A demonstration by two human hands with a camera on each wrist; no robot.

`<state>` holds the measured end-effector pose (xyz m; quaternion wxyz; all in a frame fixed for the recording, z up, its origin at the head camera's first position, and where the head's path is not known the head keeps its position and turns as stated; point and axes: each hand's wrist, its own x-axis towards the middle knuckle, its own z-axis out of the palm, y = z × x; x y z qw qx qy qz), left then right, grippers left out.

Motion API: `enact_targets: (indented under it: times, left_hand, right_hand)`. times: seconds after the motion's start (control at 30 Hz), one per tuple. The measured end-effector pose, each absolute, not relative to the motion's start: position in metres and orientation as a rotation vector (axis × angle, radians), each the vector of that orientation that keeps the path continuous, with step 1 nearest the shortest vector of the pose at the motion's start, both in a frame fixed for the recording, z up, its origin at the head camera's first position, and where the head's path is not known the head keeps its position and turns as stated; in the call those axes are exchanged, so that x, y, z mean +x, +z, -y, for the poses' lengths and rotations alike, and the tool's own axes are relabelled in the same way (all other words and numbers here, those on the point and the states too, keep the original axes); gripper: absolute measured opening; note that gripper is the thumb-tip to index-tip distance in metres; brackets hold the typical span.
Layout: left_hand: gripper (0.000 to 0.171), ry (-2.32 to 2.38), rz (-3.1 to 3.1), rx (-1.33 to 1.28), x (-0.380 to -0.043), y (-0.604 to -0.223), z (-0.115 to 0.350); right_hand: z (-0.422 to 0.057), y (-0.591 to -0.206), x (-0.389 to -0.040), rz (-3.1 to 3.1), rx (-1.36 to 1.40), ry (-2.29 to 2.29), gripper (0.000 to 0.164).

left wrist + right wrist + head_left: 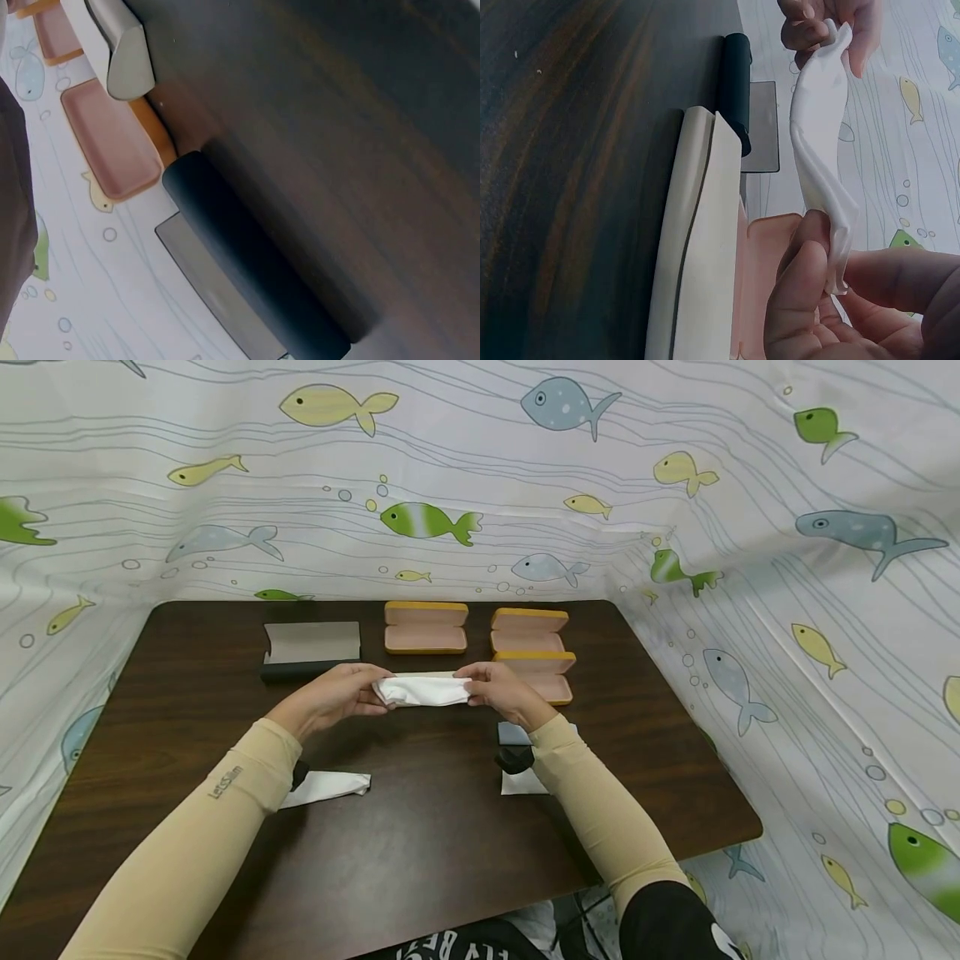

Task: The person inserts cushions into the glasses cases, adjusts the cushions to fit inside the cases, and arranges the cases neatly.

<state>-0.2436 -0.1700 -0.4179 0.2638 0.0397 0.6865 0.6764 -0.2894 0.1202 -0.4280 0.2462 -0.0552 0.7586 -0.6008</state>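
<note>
A folded white cloth is stretched between both hands, with wrinkles along its length. My left hand pinches its left end, and my right hand pinches the other end between thumb and fingers. In the right wrist view, the cloth hangs as a narrow strip from the left fingers to the right ones. Beside it on the table lies a cream glasses case, its lid slightly raised; the cloth mostly hides this case in the head view.
A dark case with grey lining stands open at back left. Three yellow cases with pink lining, one of them this case, stand open at the back. A white cloth lies near the left forearm; bluish and white cloths lie under the right wrist.
</note>
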Motion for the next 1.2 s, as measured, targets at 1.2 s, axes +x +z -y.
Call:
enact_targets:
  times: [1.2]
  left_hand:
    - [0.045, 1.864, -1.845, 0.103, -0.290, -0.415, 0.184]
  right_hand:
    - [-0.108, -0.406, -0.336, -2.126, -0.167, -1.593, 0.036]
